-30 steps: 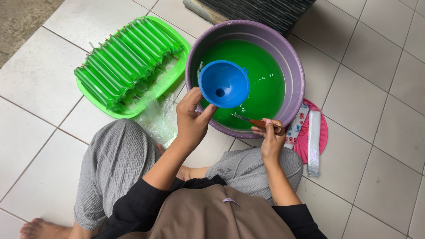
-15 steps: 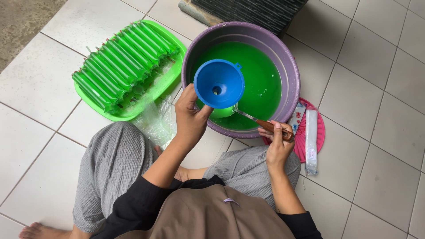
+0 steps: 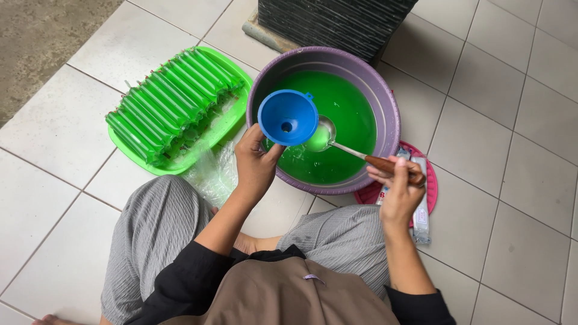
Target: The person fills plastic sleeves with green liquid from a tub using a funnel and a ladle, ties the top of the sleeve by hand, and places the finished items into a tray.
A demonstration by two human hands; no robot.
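Note:
My left hand [image 3: 255, 164] grips the stem of a blue funnel [image 3: 288, 117], held upright over the near left rim of a purple basin [image 3: 392, 114] full of green liquid [image 3: 346, 114]. My right hand [image 3: 398, 190] holds the brown wooden handle of a metal ladle [image 3: 337, 142]. The ladle's bowl, carrying green liquid, sits just right of the funnel's rim, above the liquid in the basin. Whether a bag hangs under the funnel is hidden by my left hand.
A green tray [image 3: 224, 126] at the left holds several long tubes of green liquid [image 3: 168, 105]. Clear plastic bags [image 3: 212, 174] lie by my left knee. A pink lid [image 3: 430, 192] with white packets [image 3: 420, 210] sits at the right. A dark crate [image 3: 331, 21] stands behind the basin.
The ladle has risen out of the green liquid and now sits beside the funnel's rim. My right hand has moved slightly right; the funnel has stayed put.

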